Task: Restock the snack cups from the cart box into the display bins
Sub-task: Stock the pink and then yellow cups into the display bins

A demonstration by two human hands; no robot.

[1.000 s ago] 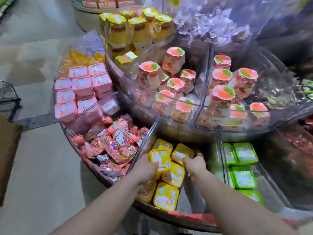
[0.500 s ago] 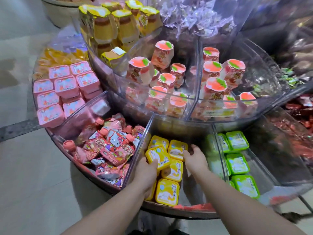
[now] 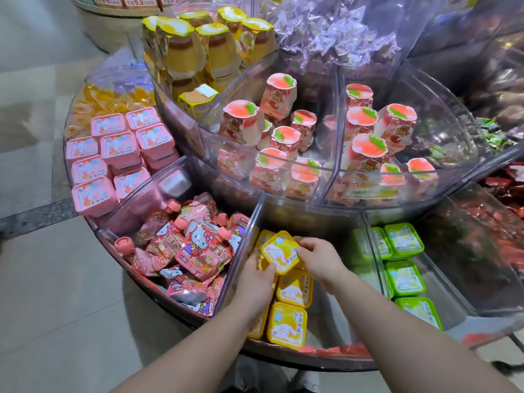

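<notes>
Since half a second ago, one yellow cup (image 3: pixel 280 252) has come up off the pile and sits tilted between both hands; earlier both hands lay flat among the cups.

Display stand (image 3: pixel 283 360): round, tiered, clear hard-plastic wedge bins with glossy walls.
Yellow bin (image 3: pixel 241 259), lower tier, centre: holds squarish, round-cornered yellow cups with printed foil lids; two lie flat in a row nearer the rim (image 3: pixel 287 324).
Left neighbour: soft pink spouted pouches (image 3: pixel 195 248), heaped loosely. Right neighbour: green cups (image 3: pixel 404 276) of the same squarish shape. Further left: pink cups (image 3: pixel 119 148), stacked. Upper tier: tall tapered cups (image 3: pixel 241 123) with peach-print lids.

Left hand (image 3: pixel 255 282): fingers curled, thumb pressing the raised cup's near-left edge.
Right hand (image 3: pixel 319 260): fingers curled, pinching the cup's right edge.
Raised cup: above the yellow bin, lid up, tipped toward the camera.
</notes>
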